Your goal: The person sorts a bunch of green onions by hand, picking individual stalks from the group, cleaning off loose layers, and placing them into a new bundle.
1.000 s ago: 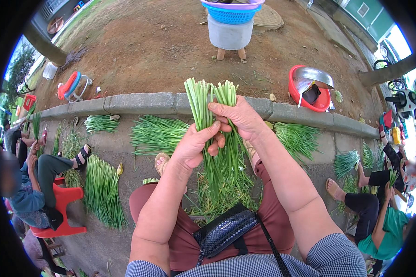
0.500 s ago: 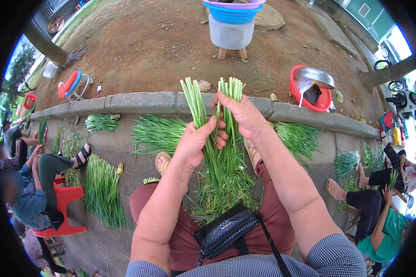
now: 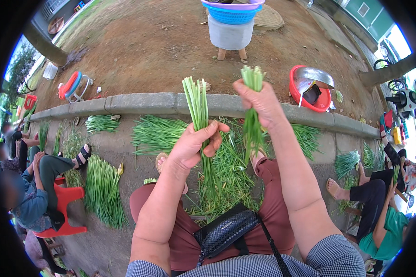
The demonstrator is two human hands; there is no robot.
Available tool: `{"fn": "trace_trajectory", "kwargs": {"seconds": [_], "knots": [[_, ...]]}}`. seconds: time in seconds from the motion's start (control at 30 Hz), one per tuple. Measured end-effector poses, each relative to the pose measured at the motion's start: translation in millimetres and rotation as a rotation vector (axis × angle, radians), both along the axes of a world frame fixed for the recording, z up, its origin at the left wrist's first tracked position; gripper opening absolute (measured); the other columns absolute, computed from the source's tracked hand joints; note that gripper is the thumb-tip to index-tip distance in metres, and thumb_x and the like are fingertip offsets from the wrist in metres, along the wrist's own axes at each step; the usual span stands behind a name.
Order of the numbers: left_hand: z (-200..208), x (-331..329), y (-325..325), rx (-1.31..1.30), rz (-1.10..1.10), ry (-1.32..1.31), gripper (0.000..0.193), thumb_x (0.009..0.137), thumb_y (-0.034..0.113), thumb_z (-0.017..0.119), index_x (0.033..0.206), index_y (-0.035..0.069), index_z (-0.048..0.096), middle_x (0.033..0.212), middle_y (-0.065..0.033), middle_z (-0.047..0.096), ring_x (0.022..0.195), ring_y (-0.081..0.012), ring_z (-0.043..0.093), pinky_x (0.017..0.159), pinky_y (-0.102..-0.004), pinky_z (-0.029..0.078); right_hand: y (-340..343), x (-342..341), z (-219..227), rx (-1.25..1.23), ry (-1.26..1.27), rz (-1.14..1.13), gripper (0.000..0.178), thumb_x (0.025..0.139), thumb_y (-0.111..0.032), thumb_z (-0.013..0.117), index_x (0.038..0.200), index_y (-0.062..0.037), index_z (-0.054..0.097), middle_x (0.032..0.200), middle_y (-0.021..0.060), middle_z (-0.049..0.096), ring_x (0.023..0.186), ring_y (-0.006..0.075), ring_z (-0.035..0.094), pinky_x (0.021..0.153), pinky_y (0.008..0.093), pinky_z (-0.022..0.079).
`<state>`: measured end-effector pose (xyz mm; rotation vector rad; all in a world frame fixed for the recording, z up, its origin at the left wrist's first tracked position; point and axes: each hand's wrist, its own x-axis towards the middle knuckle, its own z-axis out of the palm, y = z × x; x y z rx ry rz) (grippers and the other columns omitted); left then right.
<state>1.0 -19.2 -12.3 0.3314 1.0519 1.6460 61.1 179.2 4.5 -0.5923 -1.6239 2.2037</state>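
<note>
My left hand (image 3: 196,141) is closed round a bunch of garlic chives (image 3: 197,104), pale stem ends up and green leaves trailing down between my knees. A second bunch of chives (image 3: 253,129) hangs from my right hand (image 3: 263,101), which grips it just below the pale ends, higher and farther right. The two bunches are apart. Under them lies a loose heap of green leaves (image 3: 231,180) on the ground between my feet. Sorted chives (image 3: 157,134) lie beyond my left foot, and another pile (image 3: 306,138) lies right of my right wrist.
A stone kerb (image 3: 143,103) runs across ahead. Beyond it stand a red basin (image 3: 326,104) with a metal lid and a stool-like stand (image 3: 230,34) carrying baskets. A large chive pile (image 3: 101,189) lies left, near a person on a red stool (image 3: 69,203). Another person (image 3: 383,235) sits right.
My right hand has moved up and to the right with its bunch, away from my left hand. The left hand stays nearly in place, still holding its chives.
</note>
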Motion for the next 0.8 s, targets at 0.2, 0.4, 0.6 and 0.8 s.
{"fn": "trace_trajectory", "kwargs": {"seconds": [0.2, 0.4, 0.6, 0.8], "knots": [[-3, 6, 5, 0.027, -0.045, -0.008, 0.03, 0.09, 0.03, 0.055, 0.096, 0.001, 0.06, 0.059, -0.0031, 0.052, 0.042, -0.0059, 0.038, 0.038, -0.02, 0.029, -40, -5, -4, -0.248, 0.024, 0.241, 0.018, 0.077, -0.014, 0.072, 0.085, -0.0052, 0.058, 0.067, -0.0052, 0.051, 0.052, 0.0049, 0.041, 0.046, 0.0201, 0.033], [-3, 6, 5, -0.037, 0.152, -0.028, 0.035, 0.091, 0.037, 0.053, 0.101, 0.003, 0.056, 0.06, -0.0027, 0.051, 0.041, -0.0057, 0.035, 0.041, -0.0212, 0.028, -33, -6, -6, -0.166, 0.004, 0.217, 0.018, 0.077, -0.013, 0.072, 0.084, -0.0062, 0.058, 0.065, -0.0041, 0.052, 0.05, 0.0049, 0.043, 0.049, 0.0225, 0.04], [-5, 8, 10, -0.078, 0.319, 0.033, 0.03, 0.09, 0.032, 0.056, 0.103, 0.004, 0.057, 0.064, -0.0038, 0.054, 0.043, -0.0066, 0.038, 0.043, -0.0211, 0.029, -33, -7, -5, -0.16, 0.044, 0.139, 0.019, 0.074, -0.011, 0.075, 0.085, -0.0042, 0.061, 0.066, -0.0017, 0.056, 0.051, 0.0068, 0.044, 0.047, 0.023, 0.036], [-8, 5, 9, -0.079, 0.384, 0.067, 0.024, 0.09, 0.026, 0.057, 0.102, 0.005, 0.058, 0.066, -0.0044, 0.055, 0.044, -0.0075, 0.04, 0.043, -0.0218, 0.031, -35, -7, -3, -0.185, 0.06, 0.146, 0.02, 0.075, -0.011, 0.074, 0.088, -0.003, 0.061, 0.071, -0.0005, 0.057, 0.052, 0.0076, 0.045, 0.047, 0.0227, 0.036]]}}
